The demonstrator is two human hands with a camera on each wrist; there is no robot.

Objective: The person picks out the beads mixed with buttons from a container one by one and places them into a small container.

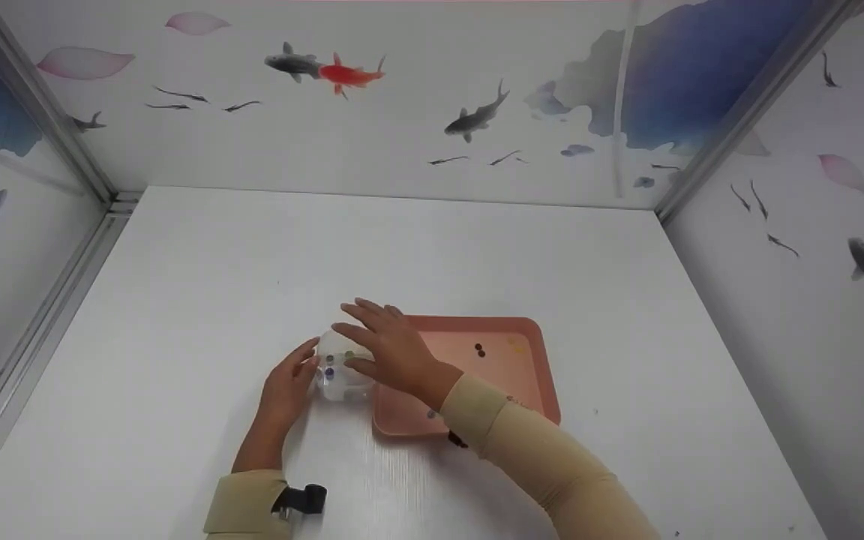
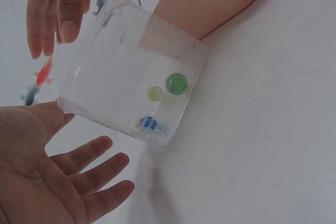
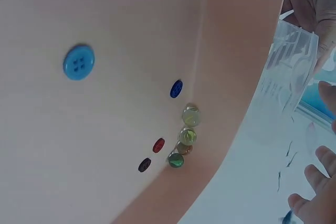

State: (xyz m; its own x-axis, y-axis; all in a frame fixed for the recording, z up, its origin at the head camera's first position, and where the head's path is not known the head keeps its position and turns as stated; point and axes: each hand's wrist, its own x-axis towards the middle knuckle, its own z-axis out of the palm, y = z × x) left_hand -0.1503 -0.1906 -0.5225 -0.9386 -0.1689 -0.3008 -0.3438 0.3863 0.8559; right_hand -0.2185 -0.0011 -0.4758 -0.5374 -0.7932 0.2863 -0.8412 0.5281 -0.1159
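On the white worktop (image 1: 199, 300) a pink tray (image 1: 529, 375) holds buttons and marbles. Just left of it stands a clear cup (image 2: 131, 93) containing marbles, between the right hand (image 1: 391, 349) and left hand (image 1: 289, 386), fingers spread, gripping nothing.

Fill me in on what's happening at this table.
A person has both hands at a clear plastic cup standing on the white table, just left of a pink tray. The left hand touches the cup's side with open fingers; the right hand hovers spread over its top. Three marbles lie in the cup. More marbles and several buttons lie in the tray.
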